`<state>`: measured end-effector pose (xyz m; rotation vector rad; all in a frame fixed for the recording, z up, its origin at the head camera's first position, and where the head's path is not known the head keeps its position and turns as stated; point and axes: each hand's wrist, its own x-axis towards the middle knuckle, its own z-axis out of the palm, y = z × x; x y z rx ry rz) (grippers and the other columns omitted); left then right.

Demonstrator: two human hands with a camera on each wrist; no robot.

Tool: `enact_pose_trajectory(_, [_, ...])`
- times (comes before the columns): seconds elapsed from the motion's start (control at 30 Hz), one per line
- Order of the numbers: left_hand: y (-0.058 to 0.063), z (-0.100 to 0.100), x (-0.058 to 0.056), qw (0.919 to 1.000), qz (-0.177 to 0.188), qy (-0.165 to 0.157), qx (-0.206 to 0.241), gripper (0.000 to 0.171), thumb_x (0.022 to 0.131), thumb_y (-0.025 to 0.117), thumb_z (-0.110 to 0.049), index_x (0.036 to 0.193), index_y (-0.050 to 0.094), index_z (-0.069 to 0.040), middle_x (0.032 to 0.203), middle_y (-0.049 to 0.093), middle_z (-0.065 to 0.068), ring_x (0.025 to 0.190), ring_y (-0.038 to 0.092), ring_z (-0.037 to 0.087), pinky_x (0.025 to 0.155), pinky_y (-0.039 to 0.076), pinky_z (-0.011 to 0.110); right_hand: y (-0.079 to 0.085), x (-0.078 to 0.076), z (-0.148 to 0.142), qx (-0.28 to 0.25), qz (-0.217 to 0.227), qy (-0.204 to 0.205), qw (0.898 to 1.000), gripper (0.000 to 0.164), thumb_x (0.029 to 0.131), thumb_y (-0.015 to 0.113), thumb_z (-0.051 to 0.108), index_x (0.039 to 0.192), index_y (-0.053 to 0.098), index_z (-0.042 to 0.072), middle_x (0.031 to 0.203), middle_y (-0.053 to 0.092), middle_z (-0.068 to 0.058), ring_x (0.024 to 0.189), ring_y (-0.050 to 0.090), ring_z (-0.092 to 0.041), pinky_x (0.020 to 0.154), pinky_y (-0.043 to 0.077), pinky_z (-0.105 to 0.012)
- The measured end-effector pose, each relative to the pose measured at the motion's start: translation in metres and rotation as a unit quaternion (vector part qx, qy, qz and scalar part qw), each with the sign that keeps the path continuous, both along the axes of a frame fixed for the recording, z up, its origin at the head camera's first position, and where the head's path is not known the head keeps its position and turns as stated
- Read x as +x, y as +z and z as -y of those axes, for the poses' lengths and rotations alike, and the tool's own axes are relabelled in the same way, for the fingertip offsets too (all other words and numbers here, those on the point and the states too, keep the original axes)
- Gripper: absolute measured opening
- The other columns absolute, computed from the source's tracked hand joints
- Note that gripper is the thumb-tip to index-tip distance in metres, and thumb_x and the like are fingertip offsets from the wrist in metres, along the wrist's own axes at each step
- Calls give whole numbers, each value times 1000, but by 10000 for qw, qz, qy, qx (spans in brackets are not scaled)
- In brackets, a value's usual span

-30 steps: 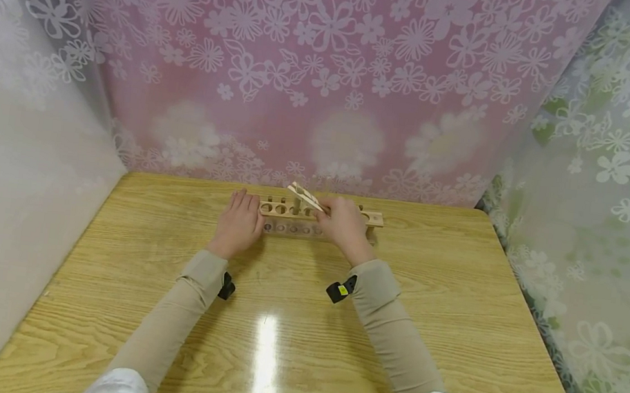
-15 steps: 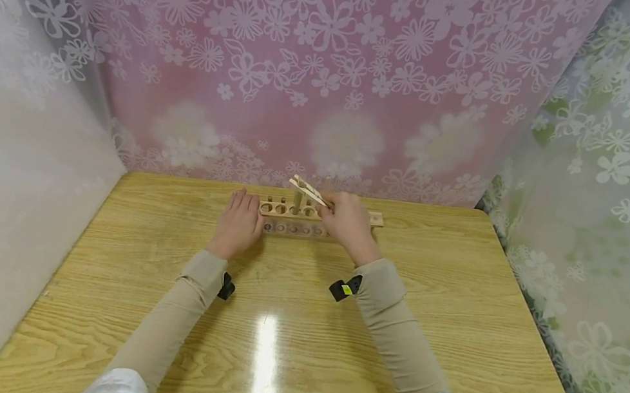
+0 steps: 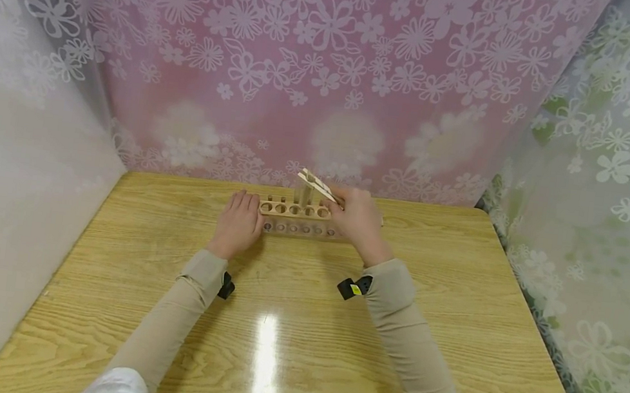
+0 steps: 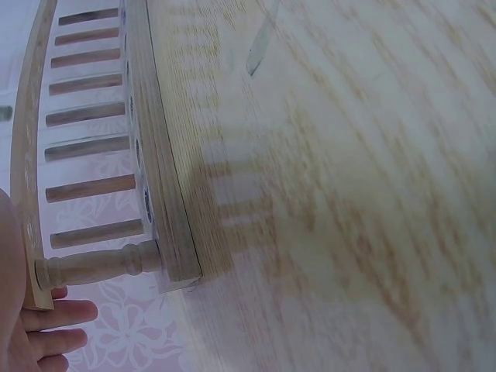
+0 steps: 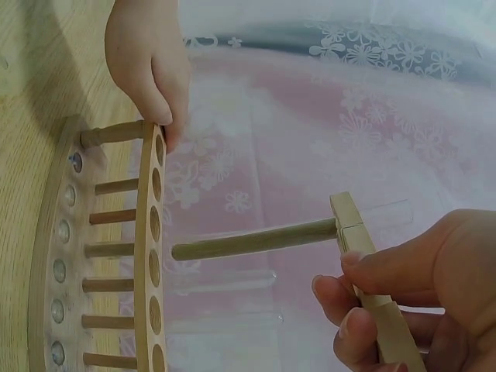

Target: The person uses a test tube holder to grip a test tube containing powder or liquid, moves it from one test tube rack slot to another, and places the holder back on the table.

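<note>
My right hand [image 3: 360, 222] grips a wooden test tube clamp [image 5: 391, 335], its thumb and fingers round the legs. The clamp's jaws hold a glass test tube [image 5: 256, 239] near its clear upper end; the lower length looks olive-brown. In the right wrist view the tube's rounded bottom lies just outside the hole row of a wooden test tube rack [image 5: 145, 232]. My left hand [image 3: 238, 223] holds the rack's left end, with thumb and finger at the top board. Several left fingers [image 4: 66, 312] show past that end in the left wrist view.
Behind the rack's top board stand wooden pegs [image 4: 87, 149] in a row. Clear glass tubes [image 5: 232, 283] also project beyond that board. The rack sits near the back of a wood-grain table [image 3: 297, 350], before a flowered pink curtain [image 3: 301, 111].
My right hand has moved up and to the right, carrying the clamp and the test tube, which has risen relative to the rack. My left hand stays at the rack's left end.
</note>
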<state>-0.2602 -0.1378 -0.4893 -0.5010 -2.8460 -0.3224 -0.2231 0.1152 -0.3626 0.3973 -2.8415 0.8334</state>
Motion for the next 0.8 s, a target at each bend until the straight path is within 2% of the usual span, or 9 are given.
enact_pose_trajectory(0.1, [1,0,0,10000,15,-11,-20,40,103,36,-16,132,47,9,132,51,28,134,39,42,121,20,48,-1,0,-5,9,-166,26,9999,35,97,65,19,131,67,11,89,74,-10,39,40,-14,37,28,-26])
enact_pose_trajectory(0.2, [2,0,1,10000,-1,-29,-24,42,103,33,-17,132,46,10,130,52,28,128,44,42,119,23,49,-4,0,-9,-8,-256,86,9996,31,96,66,16,126,70,10,80,71,-8,41,42,-15,40,29,-28])
enact_pose_trajectory(0.4, [1,0,2,9999,-127,-43,-43,40,103,34,-17,131,47,10,126,54,27,123,46,41,118,25,49,-8,0,-12,-5,-57,80,10000,29,97,65,16,125,70,10,67,66,-4,39,41,-15,36,28,-26])
enact_pose_trajectory(0.6, [1,0,1,9998,-169,-37,-108,40,103,37,-16,131,48,10,125,55,26,122,47,41,118,25,49,-14,0,-13,-31,68,18,10000,28,96,65,18,123,72,12,72,67,-3,43,44,-15,38,31,-27])
enact_pose_trajectory(0.8, [0,0,-1,9999,-53,-3,-113,42,103,36,-17,133,46,10,128,54,26,125,45,41,119,24,49,-21,-2,-12,21,25,26,10000,26,96,66,17,121,73,11,75,69,-6,47,46,-16,43,31,-29])
